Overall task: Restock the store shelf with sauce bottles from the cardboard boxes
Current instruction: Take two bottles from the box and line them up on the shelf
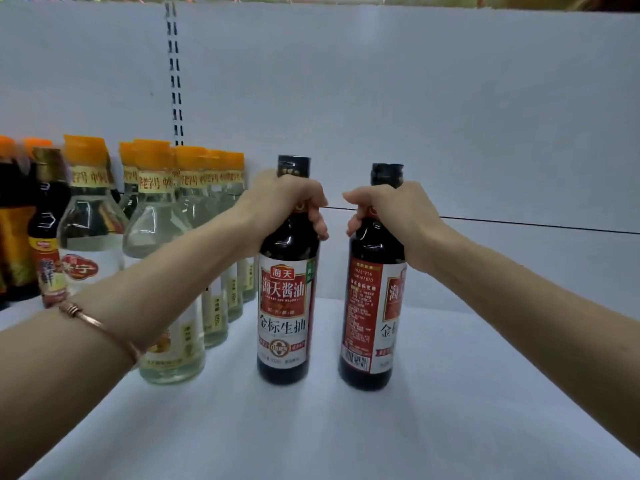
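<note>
While both stand upright, left hand [287, 199] and right hand [388, 209] hold dark sauce bottles [284, 306].

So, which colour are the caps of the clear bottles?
Orange caps, seen in the head view.

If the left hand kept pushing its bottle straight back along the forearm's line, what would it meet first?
Probably only the white back panel. The left hand grips the left soy sauce bottle, and the shelf behind looks free; the clear bottles stand to its left. Depth is uncertain.
</note>
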The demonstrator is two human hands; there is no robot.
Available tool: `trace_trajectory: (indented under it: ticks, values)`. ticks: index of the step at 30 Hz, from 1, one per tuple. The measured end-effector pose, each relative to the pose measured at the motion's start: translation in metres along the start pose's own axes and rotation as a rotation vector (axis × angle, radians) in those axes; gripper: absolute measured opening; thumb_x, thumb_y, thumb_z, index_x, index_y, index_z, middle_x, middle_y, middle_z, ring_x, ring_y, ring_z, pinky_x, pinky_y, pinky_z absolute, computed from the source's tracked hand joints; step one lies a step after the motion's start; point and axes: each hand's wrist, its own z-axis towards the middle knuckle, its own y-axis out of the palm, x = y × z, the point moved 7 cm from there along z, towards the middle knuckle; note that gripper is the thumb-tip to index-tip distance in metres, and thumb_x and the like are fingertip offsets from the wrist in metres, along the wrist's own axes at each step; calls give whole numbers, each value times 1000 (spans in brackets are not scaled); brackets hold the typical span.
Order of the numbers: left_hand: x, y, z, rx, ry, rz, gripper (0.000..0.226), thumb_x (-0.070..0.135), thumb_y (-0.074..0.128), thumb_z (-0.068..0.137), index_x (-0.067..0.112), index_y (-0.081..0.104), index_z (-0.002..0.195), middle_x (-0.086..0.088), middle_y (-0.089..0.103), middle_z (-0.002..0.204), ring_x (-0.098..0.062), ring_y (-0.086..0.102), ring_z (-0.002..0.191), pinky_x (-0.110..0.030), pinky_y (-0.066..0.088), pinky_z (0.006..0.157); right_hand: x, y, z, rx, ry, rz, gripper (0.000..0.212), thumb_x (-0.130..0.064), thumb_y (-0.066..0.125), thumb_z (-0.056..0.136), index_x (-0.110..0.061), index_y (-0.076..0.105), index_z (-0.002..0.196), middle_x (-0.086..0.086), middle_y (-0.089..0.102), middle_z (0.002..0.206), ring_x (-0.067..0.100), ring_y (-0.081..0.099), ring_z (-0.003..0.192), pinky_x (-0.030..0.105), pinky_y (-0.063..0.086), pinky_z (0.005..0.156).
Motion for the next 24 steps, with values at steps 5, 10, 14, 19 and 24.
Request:
trace_trajectory:
  ticks: [5, 10, 14, 19, 24]
  values:
    - [-13, -14, 9, 60, -12, -51, 23, 4, 56, 82, 6, 54, 59, -10, 61, 55, -27, 63, 56, -42, 55, 82, 12, -5, 21, 108, -111, -130, 25, -34, 68, 85, -13, 64, 73, 0, 72, 65, 13, 66, 59, 29, 53, 69]
    - [-16, -16, 16, 125, 54, 61, 14, 13, 60, 86, 3, 64, 77, -10, 72, 68, -32, 69, 72, -38, 57, 79, 19, 1, 18, 102, -221, -215, 35, -43, 65, 87, -7, 63, 90, 0, 72, 79, 8, 69, 70, 30, 53, 74]
    - [-16, -18, 16, 226, 142, 135, 29, 28, 65, 88, 6, 59, 106, -5, 73, 91, -20, 72, 78, -35, 57, 76, 46, -1, 2, -25, -175, -87, 32, -43, 64, 86, -17, 60, 105, -3, 70, 94, 12, 69, 86, 33, 53, 81]
    - [-64, -5, -43, 161, 101, 179, 84, 41, 75, 76, 41, 22, 141, 25, 50, 117, 6, 52, 102, -33, 41, 97, 94, -9, -20, -366, -32, -148, 86, -33, 81, 70, -43, 30, 139, -16, 61, 125, 3, 61, 113, 36, 51, 96]
    - [-121, -1, -75, 18, -96, 290, 62, 34, 76, 76, 48, 40, 125, 26, 56, 116, 7, 55, 108, -22, 46, 93, 122, -14, -29, -433, 59, -317, 59, -11, 80, 76, -30, 52, 125, -12, 69, 114, 4, 65, 107, 39, 49, 102]
